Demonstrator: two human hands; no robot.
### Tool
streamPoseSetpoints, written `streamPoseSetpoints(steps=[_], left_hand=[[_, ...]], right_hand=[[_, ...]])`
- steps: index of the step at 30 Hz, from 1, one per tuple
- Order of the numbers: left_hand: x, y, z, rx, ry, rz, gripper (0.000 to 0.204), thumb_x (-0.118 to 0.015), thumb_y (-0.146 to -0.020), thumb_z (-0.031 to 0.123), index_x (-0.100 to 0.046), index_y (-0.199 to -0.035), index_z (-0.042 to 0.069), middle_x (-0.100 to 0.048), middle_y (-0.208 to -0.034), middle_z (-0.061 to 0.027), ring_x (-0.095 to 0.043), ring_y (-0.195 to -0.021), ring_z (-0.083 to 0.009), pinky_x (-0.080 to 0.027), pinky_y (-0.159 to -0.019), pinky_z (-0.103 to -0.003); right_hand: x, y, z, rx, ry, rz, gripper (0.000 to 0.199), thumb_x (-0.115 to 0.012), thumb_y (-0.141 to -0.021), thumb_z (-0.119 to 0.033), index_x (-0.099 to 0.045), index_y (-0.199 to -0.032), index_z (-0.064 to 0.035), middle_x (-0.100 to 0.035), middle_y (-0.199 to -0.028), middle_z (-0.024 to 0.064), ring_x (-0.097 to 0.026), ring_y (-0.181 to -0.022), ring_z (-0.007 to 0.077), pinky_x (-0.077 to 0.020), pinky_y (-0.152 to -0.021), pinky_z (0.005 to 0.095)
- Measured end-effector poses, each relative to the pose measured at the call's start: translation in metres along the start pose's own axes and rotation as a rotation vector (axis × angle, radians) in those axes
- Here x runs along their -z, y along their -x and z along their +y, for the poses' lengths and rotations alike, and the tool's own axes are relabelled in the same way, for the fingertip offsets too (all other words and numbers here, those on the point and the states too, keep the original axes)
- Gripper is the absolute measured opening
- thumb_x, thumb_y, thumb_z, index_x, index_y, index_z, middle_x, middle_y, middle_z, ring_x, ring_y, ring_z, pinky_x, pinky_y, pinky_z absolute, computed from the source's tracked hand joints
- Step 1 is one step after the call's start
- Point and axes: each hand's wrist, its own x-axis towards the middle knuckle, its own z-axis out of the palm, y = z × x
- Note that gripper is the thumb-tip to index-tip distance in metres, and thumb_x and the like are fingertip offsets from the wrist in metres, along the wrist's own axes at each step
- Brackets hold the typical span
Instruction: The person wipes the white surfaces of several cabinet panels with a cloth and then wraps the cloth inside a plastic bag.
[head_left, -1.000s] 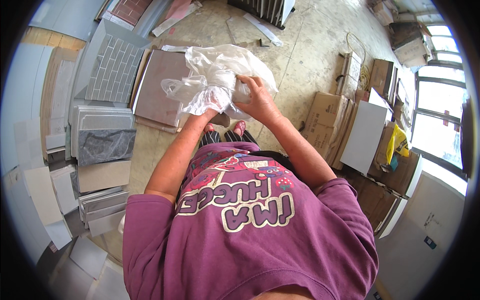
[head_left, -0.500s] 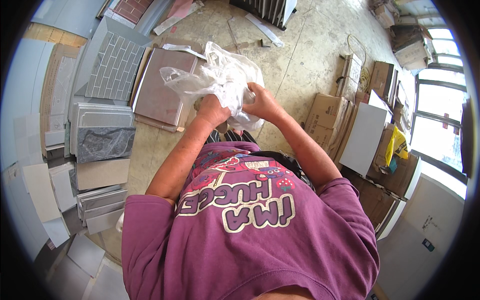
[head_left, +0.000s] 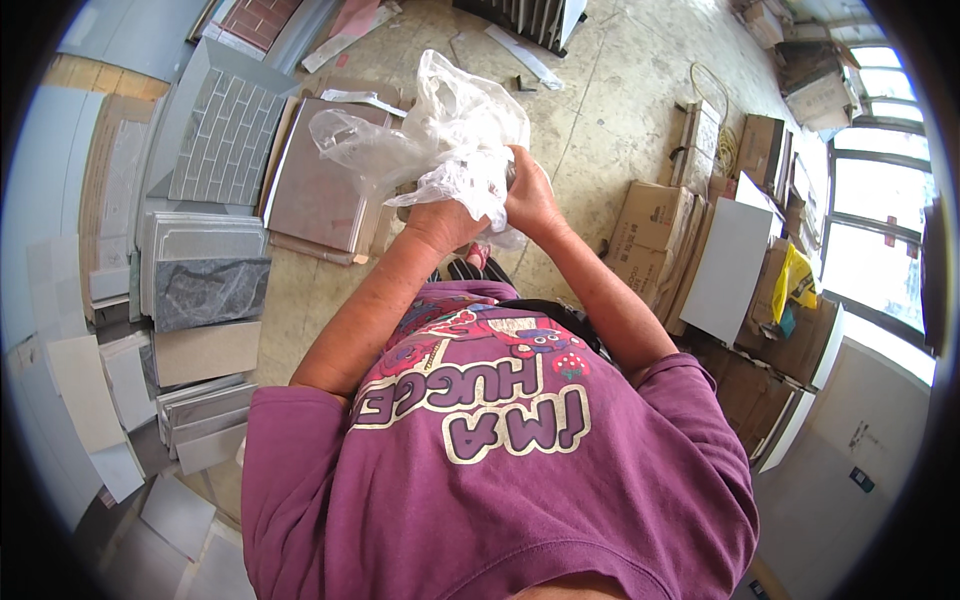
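In front of me, at the upper middle, I hold up a crumpled translucent white plastic bag (head_left: 455,115). My left hand (head_left: 446,222) is closed round its lower left part, the fingers mostly hidden under the film. On the other side my right hand (head_left: 532,195) grips the bag's bunched right edge, thumb up. Loose folds of the bag spread to the left and upward over both hands. Something darker shows just beside the left hand under the film; I cannot make out what it is.
On the left stand stacked tile samples, among them a grey brick-patterned panel (head_left: 228,135) and a dark marbled tile (head_left: 212,292). A brown flat panel (head_left: 328,175) leans behind the bag. Cardboard boxes (head_left: 648,232) and a white board (head_left: 735,262) line the right.
The bag has opened out upward and to the left. My left hand has shifted right, toward the right hand, and the right hand has turned slightly upright.
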Motion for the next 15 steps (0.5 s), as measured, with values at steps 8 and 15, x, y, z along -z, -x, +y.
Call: streamPoseSetpoints(steps=[8,15], left_hand=[[0.006,0.008,0.005,0.155,0.317,0.176,0.034,-0.063,-0.075,0.022,-0.059,-0.102,0.001,-0.064,-0.085,-0.0177,-0.062,-0.078,-0.0342,-0.050,-0.069,-0.039],[0.005,0.049,-0.036,0.488,0.812,0.323,0.034,-0.067,-0.082,0.021,-0.059,-0.111,0.003,-0.063,-0.088,-0.0025,-0.052,-0.069,-0.0072,-0.042,-0.059,-0.023]], right_hand=[[0.000,-0.014,0.014,-0.066,-0.454,0.113,0.052,-0.075,-0.069,-0.017,-0.053,-0.111,0.0038,-0.064,-0.098,0.0117,-0.060,-0.090,0.0148,-0.0475,-0.078,0.0285],[0.027,-0.022,0.035,-0.047,-0.403,0.103,0.041,-0.062,-0.083,-0.014,-0.051,-0.120,-0.0016,-0.058,-0.116,0.0101,-0.055,-0.104,0.0211,-0.0439,-0.091,0.0334]])
